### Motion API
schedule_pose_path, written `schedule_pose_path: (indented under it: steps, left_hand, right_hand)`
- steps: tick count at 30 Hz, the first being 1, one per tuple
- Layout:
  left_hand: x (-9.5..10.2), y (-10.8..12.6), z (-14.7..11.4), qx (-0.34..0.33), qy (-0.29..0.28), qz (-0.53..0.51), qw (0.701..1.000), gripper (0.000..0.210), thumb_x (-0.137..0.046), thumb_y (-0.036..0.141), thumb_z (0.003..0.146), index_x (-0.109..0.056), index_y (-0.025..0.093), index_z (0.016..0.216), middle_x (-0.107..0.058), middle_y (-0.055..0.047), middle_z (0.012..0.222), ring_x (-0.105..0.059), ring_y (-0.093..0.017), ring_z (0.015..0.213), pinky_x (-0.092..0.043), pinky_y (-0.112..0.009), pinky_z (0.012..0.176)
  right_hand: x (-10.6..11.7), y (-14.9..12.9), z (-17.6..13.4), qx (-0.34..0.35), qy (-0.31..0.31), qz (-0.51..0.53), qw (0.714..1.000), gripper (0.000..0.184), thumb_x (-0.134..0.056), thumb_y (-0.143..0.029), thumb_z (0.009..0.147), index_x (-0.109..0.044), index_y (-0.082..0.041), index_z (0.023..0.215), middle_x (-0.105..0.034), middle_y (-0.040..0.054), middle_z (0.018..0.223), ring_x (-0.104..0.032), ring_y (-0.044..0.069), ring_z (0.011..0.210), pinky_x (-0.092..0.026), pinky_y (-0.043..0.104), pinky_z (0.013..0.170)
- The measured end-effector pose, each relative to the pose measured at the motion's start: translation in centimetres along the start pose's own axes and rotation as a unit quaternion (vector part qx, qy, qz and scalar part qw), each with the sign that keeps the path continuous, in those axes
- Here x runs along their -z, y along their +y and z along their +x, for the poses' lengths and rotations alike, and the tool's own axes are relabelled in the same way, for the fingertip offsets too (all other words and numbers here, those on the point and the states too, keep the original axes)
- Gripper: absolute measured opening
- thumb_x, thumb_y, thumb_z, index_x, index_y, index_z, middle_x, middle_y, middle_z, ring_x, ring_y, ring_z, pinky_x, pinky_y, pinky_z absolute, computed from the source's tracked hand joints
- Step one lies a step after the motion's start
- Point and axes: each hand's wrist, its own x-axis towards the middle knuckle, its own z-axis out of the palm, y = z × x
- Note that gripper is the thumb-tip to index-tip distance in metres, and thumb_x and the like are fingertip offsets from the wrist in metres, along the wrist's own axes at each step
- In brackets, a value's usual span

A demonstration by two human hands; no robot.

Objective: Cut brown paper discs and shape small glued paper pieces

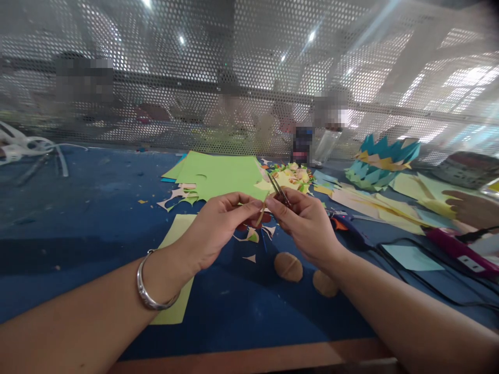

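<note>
Over the middle of the table, my left hand (234, 223) pinches a thin tan-yellow paper piece (260, 215) between thumb and fingers. My right hand (306, 221) is closed close beside it, its thumb and fingertip at the same piece. Slim metal scissors (277, 188) stick out of the right hand, points up and to the left; their handles are hidden by the fingers. Below the hands lie two brown round pieces, one (288, 267) with a line across it and another (325, 283) partly behind my right wrist. Paper scraps (249, 236) lie beneath the fingers.
Green sheets (222, 174) and a heap of cut petals (292, 176) lie behind my hands. A pale yellow sheet (175, 285) is under my left wrist. At right are a glue gun (353, 231), cables, a purple power strip (460, 252), a zigzag paper crown (384, 161) and another person's hand (473, 208).
</note>
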Motion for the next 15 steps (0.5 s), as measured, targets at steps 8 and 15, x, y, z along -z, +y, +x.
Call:
schedule_pose_path:
  steps: [8,15]
  left_hand:
    - [0.50,0.02,0.05,0.010,-0.027,0.021,0.999,0.027,-0.072,0.044,0.086,-0.074,0.021,0.072,-0.072,-0.005,0.078,-0.065,-0.017,0.075,-0.044,-0.029,0.069]
    - [0.69,-0.14,0.23,0.050,-0.061,-0.008,0.997,0.020,-0.079,0.039,0.082,-0.079,0.021,0.074,-0.076,-0.007,0.082,-0.069,-0.019,0.076,-0.049,-0.031,0.072]
  right_hand:
    - [0.11,-0.18,0.04,0.000,-0.005,-0.027,1.000,0.034,-0.074,-0.051,0.089,-0.065,-0.020,0.079,-0.041,-0.0068,0.059,-0.028,0.008,0.051,-0.021,0.026,0.045]
    - [0.16,-0.17,0.05,0.002,-0.012,-0.027,1.000,0.034,-0.074,-0.051,0.089,-0.065,-0.020,0.079,-0.043,-0.0067,0.060,-0.029,0.008,0.051,-0.022,0.026,0.045]
